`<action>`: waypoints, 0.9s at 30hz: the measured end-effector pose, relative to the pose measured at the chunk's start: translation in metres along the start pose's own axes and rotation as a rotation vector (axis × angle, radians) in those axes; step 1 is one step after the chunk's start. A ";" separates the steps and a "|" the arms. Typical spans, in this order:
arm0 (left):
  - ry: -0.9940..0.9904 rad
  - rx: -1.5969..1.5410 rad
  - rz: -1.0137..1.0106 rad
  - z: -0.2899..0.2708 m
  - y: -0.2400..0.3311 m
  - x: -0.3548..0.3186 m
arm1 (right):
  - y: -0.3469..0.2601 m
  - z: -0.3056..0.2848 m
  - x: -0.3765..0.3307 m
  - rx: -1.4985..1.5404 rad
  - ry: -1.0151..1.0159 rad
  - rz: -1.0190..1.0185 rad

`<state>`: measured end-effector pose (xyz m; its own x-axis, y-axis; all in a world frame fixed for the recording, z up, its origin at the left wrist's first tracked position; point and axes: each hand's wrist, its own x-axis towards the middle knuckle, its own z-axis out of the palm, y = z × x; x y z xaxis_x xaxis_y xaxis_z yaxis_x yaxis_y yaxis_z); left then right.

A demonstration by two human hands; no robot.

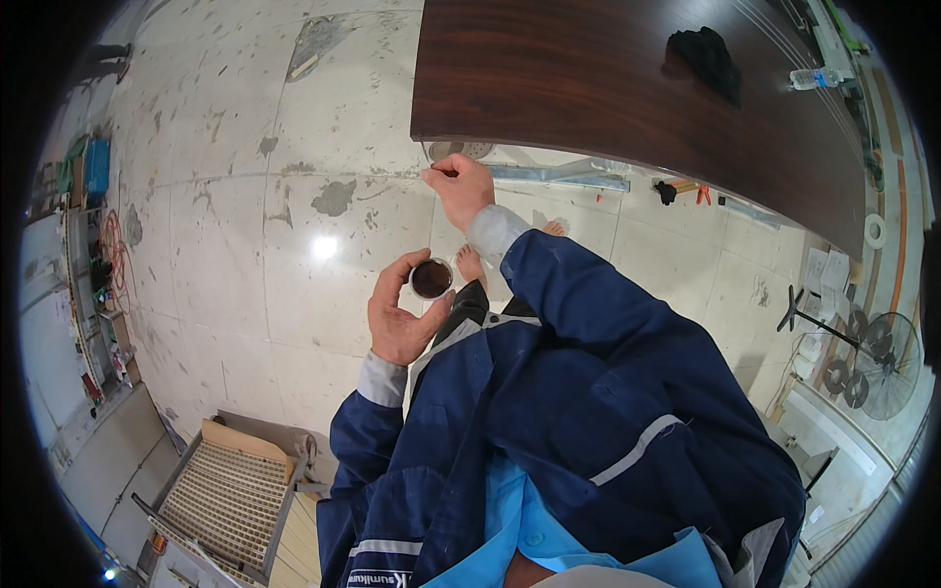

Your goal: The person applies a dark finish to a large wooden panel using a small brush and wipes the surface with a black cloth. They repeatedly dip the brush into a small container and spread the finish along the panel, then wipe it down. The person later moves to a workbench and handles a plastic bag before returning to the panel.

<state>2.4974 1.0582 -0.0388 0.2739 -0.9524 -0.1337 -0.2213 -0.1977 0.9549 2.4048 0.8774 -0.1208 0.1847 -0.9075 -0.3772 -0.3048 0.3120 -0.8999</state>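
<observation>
My left hand (400,312) holds a small round cup (431,278) with a dark liquid or paste inside, close in front of my chest. My right hand (459,186) is raised further out, its fingers pinched on a thin stick-like tool (438,172) just below the edge of a dark wooden tabletop (627,78). Both arms wear a dark blue jacket with grey cuffs. A bare foot (470,263) shows on the floor beneath the cup.
Stained white floor tiles (245,235) spread to the left. A black cloth (704,54) and a plastic bottle (816,78) lie on the tabletop. Metal bars (569,174) and orange-handled tools (686,188) lie under it. A slatted crate (227,495) is lower left, fans (877,358) at right.
</observation>
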 end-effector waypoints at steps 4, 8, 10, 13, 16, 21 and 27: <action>0.008 -0.006 0.011 0.002 -0.001 0.000 | -0.003 0.006 0.003 -0.002 0.005 0.041; -0.001 -0.004 0.007 0.002 0.000 0.001 | -0.002 0.004 0.006 -0.021 -0.008 0.024; -0.004 0.013 0.005 0.002 0.001 0.000 | 0.000 -0.001 0.007 0.014 -0.009 0.008; -0.007 0.020 0.008 0.002 0.002 -0.001 | 0.006 -0.018 0.004 -0.006 0.043 0.076; -0.018 0.021 0.020 0.002 0.003 0.000 | 0.012 -0.037 -0.004 0.037 0.118 0.131; -0.043 0.002 0.013 0.007 0.006 0.002 | 0.016 -0.035 -0.012 0.215 0.121 0.120; -0.033 0.029 0.020 0.007 0.012 -0.003 | 0.001 0.006 0.001 0.131 -0.116 0.081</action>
<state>2.4877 1.0568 -0.0290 0.2380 -0.9634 -0.1236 -0.2539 -0.1845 0.9495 2.4098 0.8782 -0.1238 0.2736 -0.8417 -0.4655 -0.2006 0.4234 -0.8835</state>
